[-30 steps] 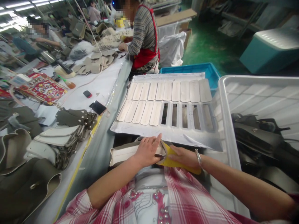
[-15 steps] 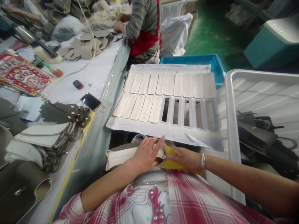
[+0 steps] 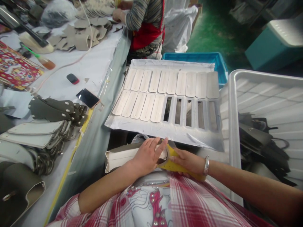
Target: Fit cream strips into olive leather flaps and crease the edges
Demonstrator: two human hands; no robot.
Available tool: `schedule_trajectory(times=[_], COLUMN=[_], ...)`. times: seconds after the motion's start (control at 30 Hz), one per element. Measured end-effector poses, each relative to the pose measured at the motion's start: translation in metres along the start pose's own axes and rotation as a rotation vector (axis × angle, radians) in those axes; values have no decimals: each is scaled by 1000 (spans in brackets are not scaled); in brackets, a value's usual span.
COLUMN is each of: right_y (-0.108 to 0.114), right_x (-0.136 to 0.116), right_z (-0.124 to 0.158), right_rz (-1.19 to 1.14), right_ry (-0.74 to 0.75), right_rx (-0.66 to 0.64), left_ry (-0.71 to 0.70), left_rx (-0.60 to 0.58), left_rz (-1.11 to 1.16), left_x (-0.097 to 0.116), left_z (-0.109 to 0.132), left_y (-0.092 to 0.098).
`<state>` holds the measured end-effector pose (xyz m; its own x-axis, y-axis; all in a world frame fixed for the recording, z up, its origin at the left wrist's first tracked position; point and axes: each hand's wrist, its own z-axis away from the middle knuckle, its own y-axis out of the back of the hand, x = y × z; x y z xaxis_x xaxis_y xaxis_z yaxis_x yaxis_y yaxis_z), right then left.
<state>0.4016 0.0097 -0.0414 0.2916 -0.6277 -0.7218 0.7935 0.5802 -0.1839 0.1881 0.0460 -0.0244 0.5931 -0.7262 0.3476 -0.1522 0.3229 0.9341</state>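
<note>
At my lap, an olive-grey leather bag body [image 3: 123, 159] lies on its side, a cream panel facing me. My left hand [image 3: 146, 156] lies over its right part, the fingers together on the panel and the thumb side hidden. My right hand [image 3: 189, 161] is closed around a yellow sheet-like piece [image 3: 172, 164], thumb on top, just right of the bag body and touching its end. Part of that piece is covered by the hand. Beyond both hands, a white-covered rack [image 3: 132, 125] carries rows of cream rounded panels [image 3: 140, 105], with open slots at the front right.
A white crate [image 3: 233, 132] with dark bags stands on the right, a blue bin [image 3: 194, 56] behind the rack. On the left table sit stacked grey flaps [image 3: 35, 134], a phone [image 3: 87, 97] and a glue bottle [image 3: 47, 64]. A co-worker [image 3: 146, 28] in a red apron is farther off.
The view has shifted slightly, so the table things appear farther left and higher. Both hands keep the same hold on the bag body and the yellow piece.
</note>
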Motion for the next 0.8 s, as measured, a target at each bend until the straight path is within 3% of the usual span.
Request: schedule_trajectory(times=[0.4, 0.63, 0.8], right_y=[-26, -56, -61], right_x=[-1, 7, 5], right_z=[-6, -16, 23], right_rz=[-84, -107, -290], right_ry=[12, 74, 128], right_rx=[201, 616, 456], left_ry=[-54, -10, 14], left_rx=[0, 95, 123], left_rz=[37, 25, -4], left_x=[-7, 2, 5], left_z=[3, 3, 13], left_y=[2, -2, -2])
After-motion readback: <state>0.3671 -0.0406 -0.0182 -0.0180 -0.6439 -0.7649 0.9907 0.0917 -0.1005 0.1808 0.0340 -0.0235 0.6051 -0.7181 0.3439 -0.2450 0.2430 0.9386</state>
